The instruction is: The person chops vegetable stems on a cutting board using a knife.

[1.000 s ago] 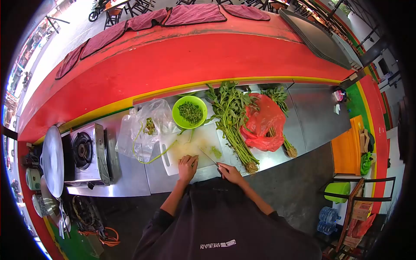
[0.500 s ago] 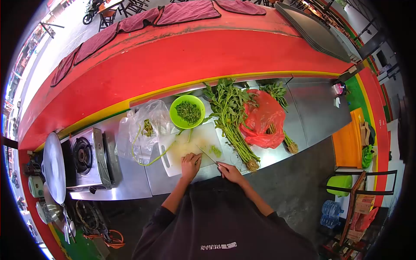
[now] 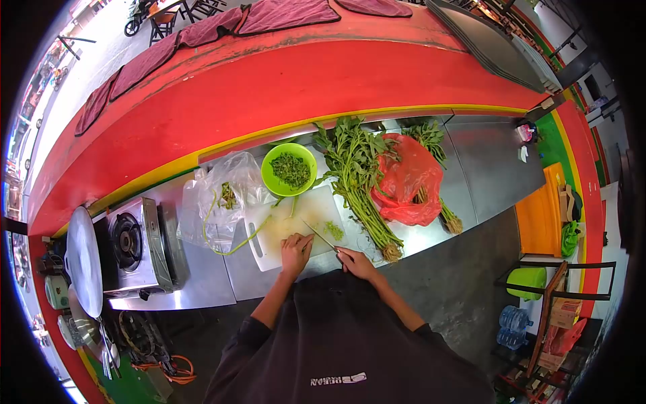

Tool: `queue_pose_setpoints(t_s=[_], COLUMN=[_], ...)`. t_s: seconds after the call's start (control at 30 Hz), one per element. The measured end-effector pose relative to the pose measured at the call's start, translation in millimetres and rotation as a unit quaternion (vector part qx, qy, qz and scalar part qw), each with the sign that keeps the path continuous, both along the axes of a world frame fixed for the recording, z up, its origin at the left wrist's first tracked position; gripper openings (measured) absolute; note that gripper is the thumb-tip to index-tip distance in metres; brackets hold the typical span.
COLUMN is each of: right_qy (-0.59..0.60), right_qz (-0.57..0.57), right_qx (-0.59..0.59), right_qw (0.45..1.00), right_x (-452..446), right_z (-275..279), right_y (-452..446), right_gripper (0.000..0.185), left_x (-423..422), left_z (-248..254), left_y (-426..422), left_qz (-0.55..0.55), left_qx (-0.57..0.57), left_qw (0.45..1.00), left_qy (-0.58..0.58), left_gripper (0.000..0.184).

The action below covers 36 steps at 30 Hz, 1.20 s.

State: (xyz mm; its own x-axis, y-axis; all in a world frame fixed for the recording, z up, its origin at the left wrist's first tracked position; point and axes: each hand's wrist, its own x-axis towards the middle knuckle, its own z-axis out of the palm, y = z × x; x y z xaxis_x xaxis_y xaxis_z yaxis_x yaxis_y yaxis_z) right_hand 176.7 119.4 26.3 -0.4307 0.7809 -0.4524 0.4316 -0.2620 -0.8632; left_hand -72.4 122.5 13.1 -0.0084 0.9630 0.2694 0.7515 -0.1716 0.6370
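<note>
My right hand is closed round the handle of a knife, whose blade points up and left over the white cutting board. Just left of the blade, my left hand rests on the board with its fingers curled; whatever lies under them is too small to make out. Small chopped green bits lie right of the blade. Behind the board stands a green bowl of chopped greens. A long green stem reaches from the board to a clear plastic bag.
Leafy green stalks lie right of the board, beside a red plastic bag over another bunch. A gas stove and a large round metal lid are at the left. A red wall runs behind the steel counter.
The knife blade has shifted slightly up and left, and my right hand has moved a little with it. The view has tilted slightly. My left hand stays beside the blade.
</note>
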Motion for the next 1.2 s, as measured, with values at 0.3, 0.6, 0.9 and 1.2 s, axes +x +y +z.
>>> queue_pose_setpoints(t_s=[0.3,0.6,0.9,1.2], right_qy=[-0.015,0.005,-0.01,-0.027], right_qz=[0.006,-0.013,-0.039,-0.034], right_qx=[0.005,0.004,0.018,0.021], right_qw=[1.0,1.0,0.999,0.999], right_x=[0,-2,-6,-8], right_z=[3,0,6,14], right_y=[1,-2,-9,-14], right_gripper=[0.044,0.045,0.047,0.046], left_x=[1,1,0,-2], left_z=[0,-1,1,2], left_y=[0,0,4,3], left_qz=[0.002,0.0,-0.02,-0.031], left_qx=[0.008,0.014,0.012,-0.005], left_qw=[1.0,1.0,1.0,1.0], left_qy=[-0.003,0.001,0.008,0.003], left_gripper=[0.018,0.018,0.019,0.02])
